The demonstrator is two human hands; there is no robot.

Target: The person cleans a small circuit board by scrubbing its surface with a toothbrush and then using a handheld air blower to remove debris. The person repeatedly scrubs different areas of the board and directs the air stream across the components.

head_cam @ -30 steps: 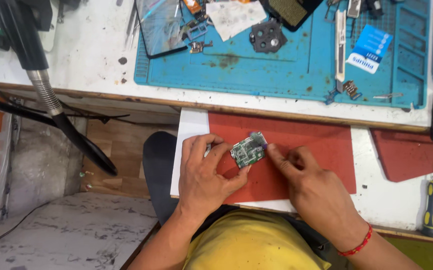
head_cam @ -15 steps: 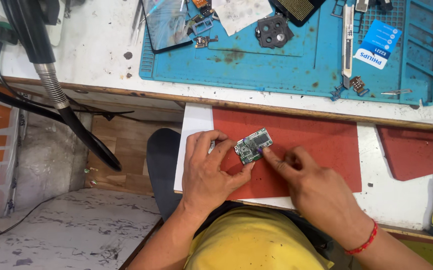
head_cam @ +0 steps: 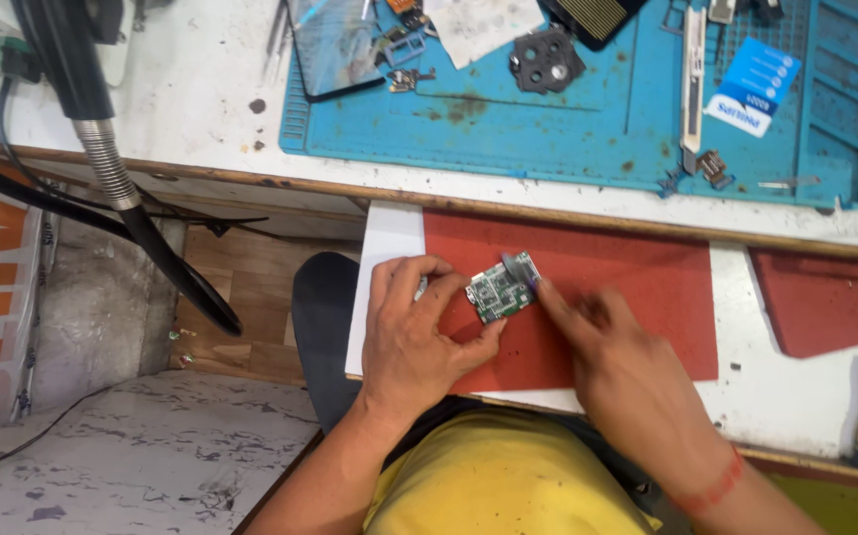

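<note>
1. Green rectangular circuit board [head_cam: 501, 290] lies on red rubber mat [head_cam: 637, 297], steadied for access.
2. Left hand [head_cam: 414, 332] pinches board's edge.
3. Right hand [head_cam: 612, 352] fingertips press opposite edge; grip blurred.

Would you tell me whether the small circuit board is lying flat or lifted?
Lifted: the left hand tilts the circuit board above the red mat.
</note>
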